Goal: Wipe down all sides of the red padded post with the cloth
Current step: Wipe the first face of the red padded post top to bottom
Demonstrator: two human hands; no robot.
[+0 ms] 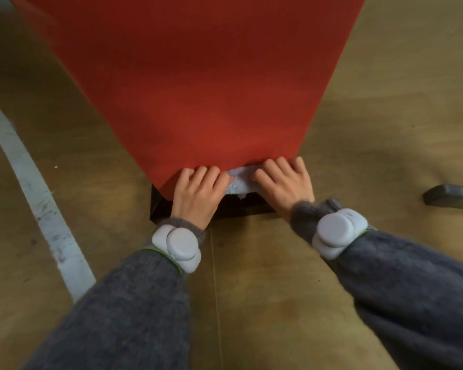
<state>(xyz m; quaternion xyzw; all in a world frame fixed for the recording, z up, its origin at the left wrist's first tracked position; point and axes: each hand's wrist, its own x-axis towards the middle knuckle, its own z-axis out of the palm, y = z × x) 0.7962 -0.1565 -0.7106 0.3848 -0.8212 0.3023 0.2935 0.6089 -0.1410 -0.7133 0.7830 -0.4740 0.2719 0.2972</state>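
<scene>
The red padded post (198,84) fills the upper middle of the head view and narrows down to the floor. Its black base (159,206) shows under the padding's lower edge. A pale bluish-white cloth (239,180) is bunched against the bottom of the post's near face. My left hand (198,190) grips the cloth's left end, fingers curled at the padding's lower edge. My right hand (284,182) lies over the cloth's right part and presses it to the post. Most of the cloth is hidden under both hands.
A brown wooden floor (265,289) surrounds the post. A white painted line (35,188) curves across the floor at the left. A dark grey flat object (452,196) lies on the floor at the right edge. Grey sleeves and pale wrist devices cover my forearms.
</scene>
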